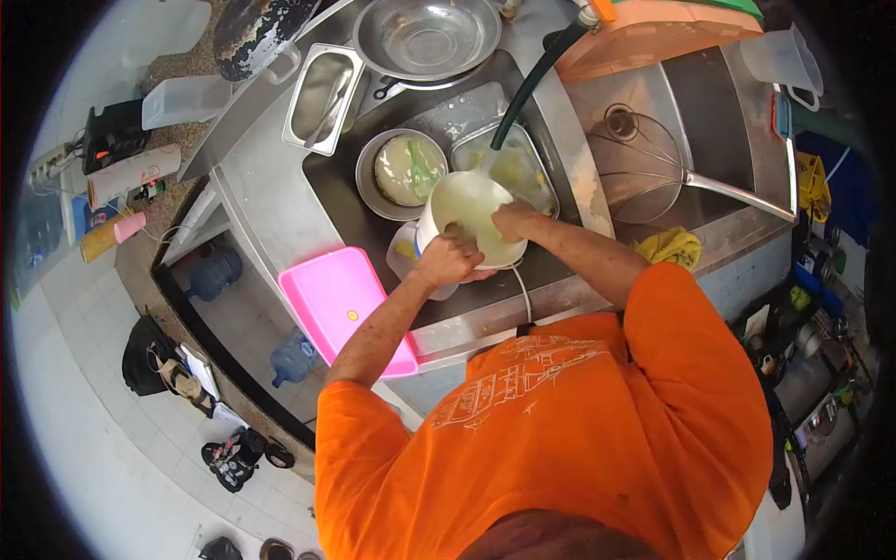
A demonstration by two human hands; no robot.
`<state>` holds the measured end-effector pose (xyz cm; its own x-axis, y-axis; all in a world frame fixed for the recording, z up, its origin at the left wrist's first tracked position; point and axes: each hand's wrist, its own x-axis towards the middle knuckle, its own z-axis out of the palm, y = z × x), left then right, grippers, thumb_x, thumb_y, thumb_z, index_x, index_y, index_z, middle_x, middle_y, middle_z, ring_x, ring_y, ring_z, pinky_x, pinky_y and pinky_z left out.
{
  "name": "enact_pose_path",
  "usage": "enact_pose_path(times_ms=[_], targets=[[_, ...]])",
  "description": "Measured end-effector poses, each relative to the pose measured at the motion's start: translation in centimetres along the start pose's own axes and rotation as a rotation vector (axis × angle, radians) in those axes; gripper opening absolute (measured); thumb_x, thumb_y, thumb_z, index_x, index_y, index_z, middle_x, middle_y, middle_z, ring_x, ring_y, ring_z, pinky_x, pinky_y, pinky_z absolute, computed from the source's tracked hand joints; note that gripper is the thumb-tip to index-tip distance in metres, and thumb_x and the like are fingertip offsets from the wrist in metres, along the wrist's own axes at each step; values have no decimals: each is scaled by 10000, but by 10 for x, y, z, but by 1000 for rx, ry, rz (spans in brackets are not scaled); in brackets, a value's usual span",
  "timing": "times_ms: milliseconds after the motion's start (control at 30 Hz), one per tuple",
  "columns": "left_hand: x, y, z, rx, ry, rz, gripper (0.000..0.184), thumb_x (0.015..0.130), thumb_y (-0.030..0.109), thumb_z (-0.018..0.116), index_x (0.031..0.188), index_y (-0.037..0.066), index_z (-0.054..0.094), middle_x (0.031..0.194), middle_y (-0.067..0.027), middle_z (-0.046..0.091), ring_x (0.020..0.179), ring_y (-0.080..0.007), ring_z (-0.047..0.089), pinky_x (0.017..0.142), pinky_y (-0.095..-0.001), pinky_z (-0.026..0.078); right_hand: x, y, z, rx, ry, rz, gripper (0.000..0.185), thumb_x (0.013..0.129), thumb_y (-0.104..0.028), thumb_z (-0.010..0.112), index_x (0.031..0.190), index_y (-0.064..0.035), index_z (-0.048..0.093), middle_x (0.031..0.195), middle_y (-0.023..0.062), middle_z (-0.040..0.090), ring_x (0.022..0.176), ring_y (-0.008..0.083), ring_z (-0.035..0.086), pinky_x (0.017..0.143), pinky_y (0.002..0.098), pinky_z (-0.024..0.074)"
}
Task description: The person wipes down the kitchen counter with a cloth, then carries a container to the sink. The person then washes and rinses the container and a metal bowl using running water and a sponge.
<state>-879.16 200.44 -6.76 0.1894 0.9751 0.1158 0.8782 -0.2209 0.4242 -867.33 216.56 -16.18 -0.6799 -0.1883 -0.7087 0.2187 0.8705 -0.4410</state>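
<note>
White container point(428, 220) between left hand point(450, 257) and right hand point(519, 221), fingers point(504, 224) at rim

I'm in a kitchen, prob. a work one b/c the stuff is big & made of shiny metal. There's a metal counter point(264, 207) w/ a deep sink point(324, 184) in it, & a 2nd sink point(714, 117) next to it. A dark green hose point(537, 91) hangs over the deep one. I see a round pot point(367, 181) w/ cloudy water, a wide metal bowl point(427, 35), a blackened frying pan point(254, 39), a see-thru jug point(786, 63) & a v. big whisk point(742, 195). A pink tray point(334, 297) sits at the counter's edge. Big blue water bottles point(294, 360) stand or lie down low, nr. the tile floor point(161, 437).
</note>
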Motion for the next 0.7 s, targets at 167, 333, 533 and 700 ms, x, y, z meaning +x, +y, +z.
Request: enact_pose_path(times_ms=[167,333,533,700], targets=[[0,12,-1,0,-66,37,388,766,466,667,560,155,562,572,13,573,542,-157,581,560,-289,441,-14,-9,0,462,-362,-108,355,668,-189,659,979,-25,709,942,174,693,832,283,662,723,406,519],[-1,21,28,-79,132,54,355,780,431,666,571,167,552,607,30,573,557,-141,572,552,-288,421,27,-52,61,2078,-425,42,266,765,-207,634,950,-17,629,835,74,650,691,267,605,608,401,473],[-8,30,11,-60,19,-69,393,711,424,730,547,148,503,573,28,521,527,-148,540,529,-294,428,156,-58,64,2579,479,380,130,845,-166,636,913,-59,611,887,55,637,739,158,603,646,308,491],[-8,21,12,-60,74,-85,378,710,415,726,545,157,504,563,28,513,516,-142,534,513,-290,409,119,-75,-9,1957,1136,938,235,799,-135,652,993,-3,637,924,113,678,766,257,647,664,385,501]])
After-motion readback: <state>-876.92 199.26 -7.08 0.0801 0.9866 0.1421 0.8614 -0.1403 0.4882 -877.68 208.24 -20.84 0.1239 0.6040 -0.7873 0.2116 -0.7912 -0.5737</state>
